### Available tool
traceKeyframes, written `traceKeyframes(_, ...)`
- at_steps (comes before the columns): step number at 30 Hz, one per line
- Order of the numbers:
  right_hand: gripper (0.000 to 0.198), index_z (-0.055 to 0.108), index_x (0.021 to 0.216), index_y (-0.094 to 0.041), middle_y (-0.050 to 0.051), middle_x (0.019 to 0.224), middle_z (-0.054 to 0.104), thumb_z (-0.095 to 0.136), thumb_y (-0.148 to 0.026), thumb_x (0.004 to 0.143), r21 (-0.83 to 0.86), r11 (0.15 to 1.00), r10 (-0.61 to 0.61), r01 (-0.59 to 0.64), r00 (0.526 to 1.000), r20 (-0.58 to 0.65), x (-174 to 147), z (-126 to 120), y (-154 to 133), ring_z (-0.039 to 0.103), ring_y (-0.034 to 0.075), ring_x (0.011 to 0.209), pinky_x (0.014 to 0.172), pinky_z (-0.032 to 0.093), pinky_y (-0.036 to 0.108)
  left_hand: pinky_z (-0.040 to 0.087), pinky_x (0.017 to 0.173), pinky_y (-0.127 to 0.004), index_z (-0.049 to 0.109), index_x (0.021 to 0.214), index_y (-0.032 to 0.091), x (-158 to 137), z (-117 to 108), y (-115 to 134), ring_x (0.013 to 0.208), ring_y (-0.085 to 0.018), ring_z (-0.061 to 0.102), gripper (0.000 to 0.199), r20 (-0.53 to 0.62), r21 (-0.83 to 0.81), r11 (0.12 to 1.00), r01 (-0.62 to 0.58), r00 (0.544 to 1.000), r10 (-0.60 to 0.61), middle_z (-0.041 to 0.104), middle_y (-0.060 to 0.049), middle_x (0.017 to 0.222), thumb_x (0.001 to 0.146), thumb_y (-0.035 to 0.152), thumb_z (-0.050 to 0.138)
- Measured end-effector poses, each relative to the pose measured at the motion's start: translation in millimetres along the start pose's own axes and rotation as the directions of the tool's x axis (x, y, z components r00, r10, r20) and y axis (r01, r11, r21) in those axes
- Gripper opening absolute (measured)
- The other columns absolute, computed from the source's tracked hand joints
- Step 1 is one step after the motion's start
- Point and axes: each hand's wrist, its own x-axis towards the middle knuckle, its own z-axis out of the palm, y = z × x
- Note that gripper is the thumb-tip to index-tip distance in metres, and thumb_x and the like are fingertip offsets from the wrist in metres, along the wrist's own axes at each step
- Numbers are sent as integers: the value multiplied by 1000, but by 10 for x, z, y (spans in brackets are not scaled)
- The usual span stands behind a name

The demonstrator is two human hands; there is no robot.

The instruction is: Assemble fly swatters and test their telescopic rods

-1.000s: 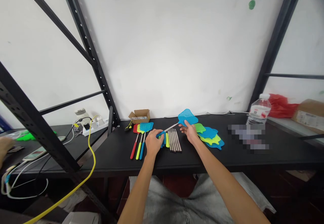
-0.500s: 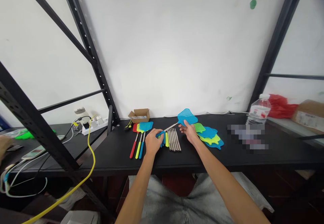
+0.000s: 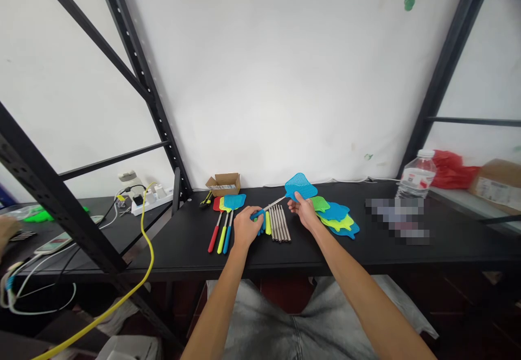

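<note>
A blue fly swatter is held in both hands, tilted above the table. My left hand is closed around its blue handle, and my right hand pinches the base of its mesh head. A thin metal rod shows between them. Under the left hand lie loose handles, blue and yellow, partly hidden. Beside these is a row of metal tubes. Loose green, blue and yellow swatter heads overlap right of my right hand. Three whole fly swatters with red, yellow and blue handles lie left.
Behind the swatters stands an open cardboard box. A clear plastic bottle and red plastic are at right. Black rack posts frame the table. A yellow cable hangs at left, near another person's hand.
Both hands keep the same hold on the blue fly swatter. Only a slight shift of the whole view shows.
</note>
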Motion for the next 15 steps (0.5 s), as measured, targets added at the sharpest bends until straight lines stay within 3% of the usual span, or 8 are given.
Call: traceKeyframes(15, 44, 59, 60, -18, 3, 57, 63, 74, -58, 69, -27, 1000, 1, -1, 1000, 28, -32, 23, -19, 57, 13, 51, 49, 43, 26, 53, 82, -28, 71, 95, 23, -3, -1, 14, 89, -18, 67, 19, 7, -6, 1000, 0, 1000, 0, 72, -2, 96, 81, 26, 58)
